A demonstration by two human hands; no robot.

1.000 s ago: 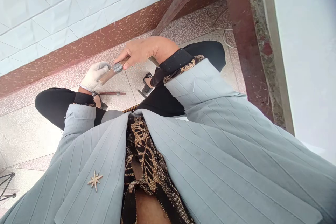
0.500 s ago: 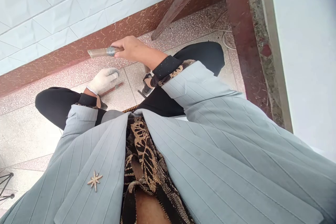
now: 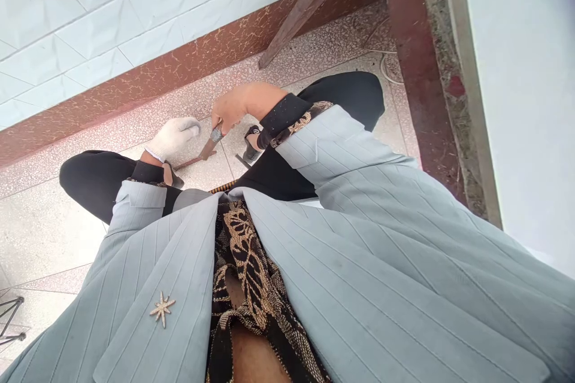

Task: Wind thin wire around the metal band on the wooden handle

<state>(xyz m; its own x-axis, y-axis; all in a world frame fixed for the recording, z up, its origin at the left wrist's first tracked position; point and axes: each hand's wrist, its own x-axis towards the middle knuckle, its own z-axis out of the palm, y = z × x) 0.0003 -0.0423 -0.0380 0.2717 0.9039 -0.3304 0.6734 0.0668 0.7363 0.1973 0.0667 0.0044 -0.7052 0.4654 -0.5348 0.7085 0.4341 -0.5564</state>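
My bare right hand [image 3: 240,105] is closed round a brown wooden handle with a metal ferrule [image 3: 211,142], its tip pointing down at the tiled floor. My left hand [image 3: 173,134], in a white glove, is low over the floor beside it, fingers curled. A thin reddish rod [image 3: 191,161] lies on the floor under the two hands; whether the gloved hand grips it I cannot tell. My grey striped jacket fills the lower view and hides part of both arms.
Black-trousered knees spread left [image 3: 90,176] and right [image 3: 354,93], sandalled feet between them. A red-brown skirting [image 3: 148,78] runs under white wall tiles. A wooden leg [image 3: 309,0] leans at top; a dark red door frame [image 3: 417,60] stands right. A metal stand [image 3: 11,317] sits bottom left.
My right hand had swung the handle up and left toward the wall, then brought it back down beside the gloved hand, tip to the floor. The gloved hand has let go of the handle and dropped low.
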